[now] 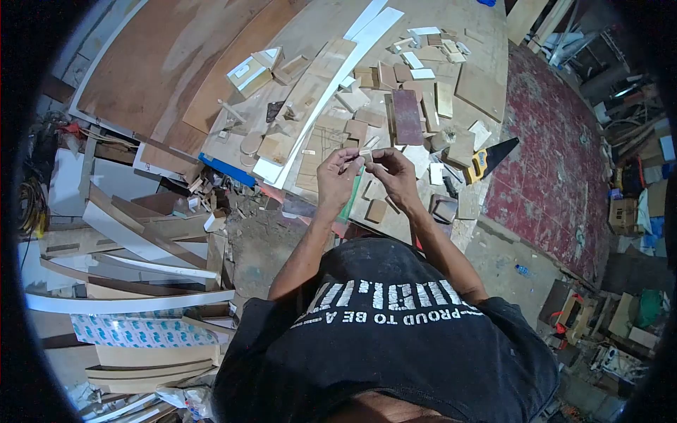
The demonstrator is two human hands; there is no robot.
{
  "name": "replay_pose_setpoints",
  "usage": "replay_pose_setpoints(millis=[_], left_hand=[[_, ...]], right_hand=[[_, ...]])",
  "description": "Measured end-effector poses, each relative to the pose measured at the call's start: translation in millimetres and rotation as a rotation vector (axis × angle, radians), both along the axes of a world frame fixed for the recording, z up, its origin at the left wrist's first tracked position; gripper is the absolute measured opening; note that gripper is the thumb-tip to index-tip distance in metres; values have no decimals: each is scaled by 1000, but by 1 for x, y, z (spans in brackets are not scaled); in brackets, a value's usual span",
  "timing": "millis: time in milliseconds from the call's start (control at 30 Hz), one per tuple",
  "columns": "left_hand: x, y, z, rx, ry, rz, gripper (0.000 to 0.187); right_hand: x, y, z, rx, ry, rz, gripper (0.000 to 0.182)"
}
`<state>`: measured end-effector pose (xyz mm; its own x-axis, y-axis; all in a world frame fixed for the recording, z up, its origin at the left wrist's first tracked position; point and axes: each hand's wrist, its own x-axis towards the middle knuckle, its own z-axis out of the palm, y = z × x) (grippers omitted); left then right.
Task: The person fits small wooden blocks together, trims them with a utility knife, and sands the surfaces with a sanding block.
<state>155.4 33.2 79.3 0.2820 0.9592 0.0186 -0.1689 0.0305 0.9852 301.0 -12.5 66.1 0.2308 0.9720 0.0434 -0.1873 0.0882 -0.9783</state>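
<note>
Both hands meet over the near part of the wooden worktable (293, 39). Between their fingertips is a small pale piece (365, 151), too small to make out clearly. My left hand (338, 173) is closed on its left side, fingers pinched. On its right side my right hand (393, 173) is closed too, thumb and fingers together. A green strip (352, 197) hangs just below the fingers, beside my left hand. Beyond the hands lie a dark reddish block (407, 117) and several small wood offcuts. Nearer the body, a small wooden block (376, 211) rests on the table.
To the right, a handsaw with a yellow handle (478, 166) lies at the table's edge. Long white strips (331, 84) cross the table. Curved boards (134, 304) are stacked at the lower left. Red flooring (543, 162) lies beyond the table's right side.
</note>
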Motion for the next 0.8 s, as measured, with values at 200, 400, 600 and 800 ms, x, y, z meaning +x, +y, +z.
replay_pose_setpoints(millis=[200, 400, 600, 800], left_hand=[[-13, 5, 1, 9, 102, -17, 28], [-13, 8, 3, -43, -81, 21, 24], [-20, 10, -6, -234, -122, -104, 26], [-34, 16, -12, -385, -259, -106, 25]], right_hand=[[-13, 5, -1, 1, -48, 0, 24], [-13, 12, 5, 5, -47, 43, 24], [-3, 16, 23, -105, 127, 145, 29], [-2, 27, 1, -133, 152, 202, 29]])
